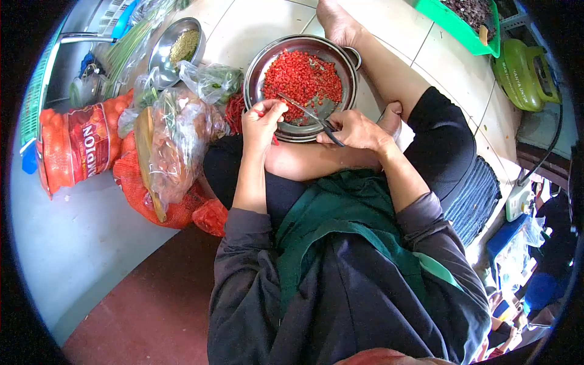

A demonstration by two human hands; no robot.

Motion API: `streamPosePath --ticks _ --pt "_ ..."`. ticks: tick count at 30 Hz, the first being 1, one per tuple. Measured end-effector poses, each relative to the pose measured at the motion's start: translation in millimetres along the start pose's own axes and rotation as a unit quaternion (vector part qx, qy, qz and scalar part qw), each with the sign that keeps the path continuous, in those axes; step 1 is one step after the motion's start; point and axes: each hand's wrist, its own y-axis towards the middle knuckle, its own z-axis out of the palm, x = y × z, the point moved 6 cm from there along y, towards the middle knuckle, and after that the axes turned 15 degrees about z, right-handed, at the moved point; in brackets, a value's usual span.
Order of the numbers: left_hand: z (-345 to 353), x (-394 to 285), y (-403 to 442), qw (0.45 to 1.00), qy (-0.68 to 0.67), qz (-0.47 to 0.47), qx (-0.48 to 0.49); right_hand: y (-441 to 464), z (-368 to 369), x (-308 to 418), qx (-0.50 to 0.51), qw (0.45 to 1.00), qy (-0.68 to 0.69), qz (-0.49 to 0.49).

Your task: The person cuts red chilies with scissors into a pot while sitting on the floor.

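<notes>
My left hand (260, 126) is closed on red chili peppers (275, 140), with one end poking out below the palm. In my right hand (360, 129) are scissors (304, 111) with black handles; their blades reach left over the pot toward my left fingertips. Beneath both hands a round metal pot (251, 79) sits by my crossed legs, holding many small cut pieces of red chili (304, 76). More whole red chilies (235, 113) lie just left of the pot, partly hidden by plastic bags.
Left of me are a red mesh sack (58, 146), a plastic bag (176, 140) of brownish contents and a metal bowl (161, 52) with pale green bits. A green crate (453, 24) and a green gas cylinder (517, 76) stand at upper right. White tiles (255, 21) cover the floor ahead.
</notes>
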Motion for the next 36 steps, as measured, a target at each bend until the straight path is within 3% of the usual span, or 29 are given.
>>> streamPosePath --ticks 17,20,29,36 --pt "9 -6 -2 0.999 0.014 0.016 0.029 0 1 2 0.019 1.000 0.025 0.006" --pt "7 -3 -2 0.999 0.022 0.011 0.026 0 0 2 -0.022 0.999 0.014 -0.038" --pt "4 -3 -1 1.000 -0.023 0.008 -0.019 -1 0 3 0.011 1.000 0.003 0.010" --pt "9 -1 -2 1.000 0.008 0.008 0.016 -3 2 6 0.010 1.000 0.020 -0.002"
